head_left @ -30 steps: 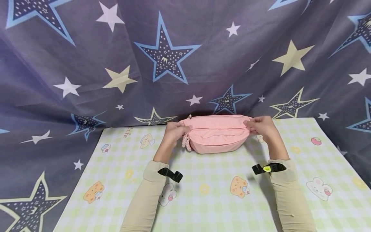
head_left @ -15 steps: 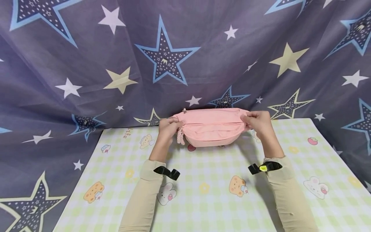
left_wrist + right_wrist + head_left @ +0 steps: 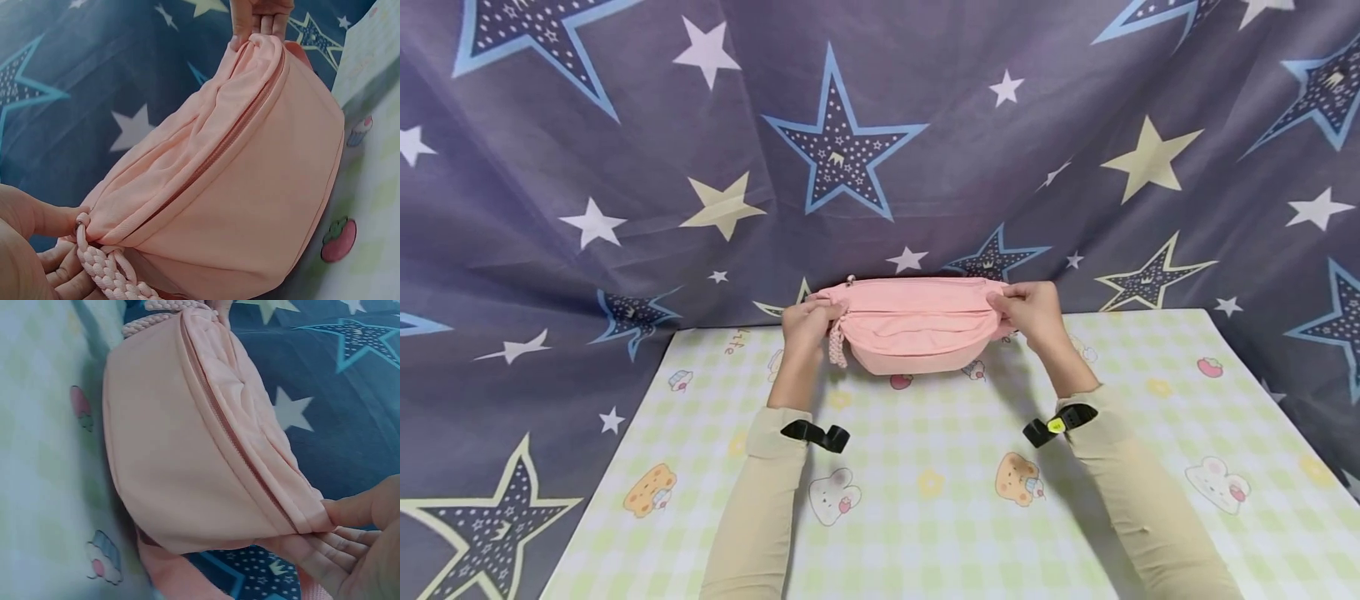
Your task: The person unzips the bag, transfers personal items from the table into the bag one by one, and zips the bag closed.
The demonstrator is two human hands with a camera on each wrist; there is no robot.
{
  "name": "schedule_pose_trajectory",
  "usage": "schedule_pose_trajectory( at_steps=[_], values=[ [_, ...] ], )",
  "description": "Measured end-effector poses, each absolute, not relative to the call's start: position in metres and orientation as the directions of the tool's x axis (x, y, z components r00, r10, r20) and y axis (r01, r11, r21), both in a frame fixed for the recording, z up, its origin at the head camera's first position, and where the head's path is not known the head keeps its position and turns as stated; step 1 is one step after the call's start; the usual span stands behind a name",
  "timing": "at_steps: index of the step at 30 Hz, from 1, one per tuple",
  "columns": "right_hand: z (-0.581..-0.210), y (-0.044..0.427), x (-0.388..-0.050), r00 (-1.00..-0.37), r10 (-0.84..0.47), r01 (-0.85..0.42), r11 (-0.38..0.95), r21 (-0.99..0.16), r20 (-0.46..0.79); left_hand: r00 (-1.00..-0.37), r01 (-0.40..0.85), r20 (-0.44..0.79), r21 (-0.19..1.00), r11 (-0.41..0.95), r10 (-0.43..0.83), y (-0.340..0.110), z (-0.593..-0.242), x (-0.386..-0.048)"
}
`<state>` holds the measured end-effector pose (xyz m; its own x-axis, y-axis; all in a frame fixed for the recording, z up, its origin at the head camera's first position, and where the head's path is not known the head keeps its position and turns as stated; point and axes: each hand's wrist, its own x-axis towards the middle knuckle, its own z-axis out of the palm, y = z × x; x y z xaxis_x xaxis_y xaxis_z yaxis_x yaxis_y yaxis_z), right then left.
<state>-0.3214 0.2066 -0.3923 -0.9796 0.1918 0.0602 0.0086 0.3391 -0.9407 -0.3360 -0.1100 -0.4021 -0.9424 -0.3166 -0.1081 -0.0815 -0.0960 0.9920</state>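
A pink waist bag (image 3: 917, 337) hangs between both hands at the far side of the table, its long zipper (image 3: 215, 156) along the upper part. My left hand (image 3: 807, 327) pinches the bag's left end, beside a braided pull cord (image 3: 112, 272) that dangles there. At the other end my right hand (image 3: 1033, 312) grips the corner, thumb on the front and fingers behind. In the right wrist view a pink strap (image 3: 181, 575) droops below the bag. The back of the bag is hidden in the head view.
A table with a green checked, cartoon-printed cover (image 3: 925, 533) lies under the hands. Right behind its far edge hangs a dark curtain (image 3: 647, 150) printed with stars. Each sleeve carries a black wrist strap (image 3: 805, 431).
Both hands have carried the bag to the left and slightly up, still holding its two ends. The head view has shifted a little.
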Motion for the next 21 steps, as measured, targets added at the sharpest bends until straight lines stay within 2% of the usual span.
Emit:
schedule_pose_trajectory(
  at_steps=[11, 15, 21],
  values=[
    [-0.415, 0.197, -0.336, -0.986, 0.162, 0.092, 0.296, -0.951, -0.045, -0.930, -0.119, -0.158, 0.984, -0.135, -0.333, -0.124, -0.427, -0.347],
    [-0.416, 0.196, -0.336, -0.988, 0.148, 0.090, 0.268, -0.959, -0.052, -0.933, -0.110, -0.151, 0.984, -0.142, -0.326, -0.126, -0.432, -0.349],
    [-0.416, 0.196, -0.336, -0.993, 0.107, 0.086, 0.283, -0.955, -0.057, -0.935, -0.163, -0.190, 0.980, -0.113, -0.301, -0.130, -0.435, -0.348]
  ],
)
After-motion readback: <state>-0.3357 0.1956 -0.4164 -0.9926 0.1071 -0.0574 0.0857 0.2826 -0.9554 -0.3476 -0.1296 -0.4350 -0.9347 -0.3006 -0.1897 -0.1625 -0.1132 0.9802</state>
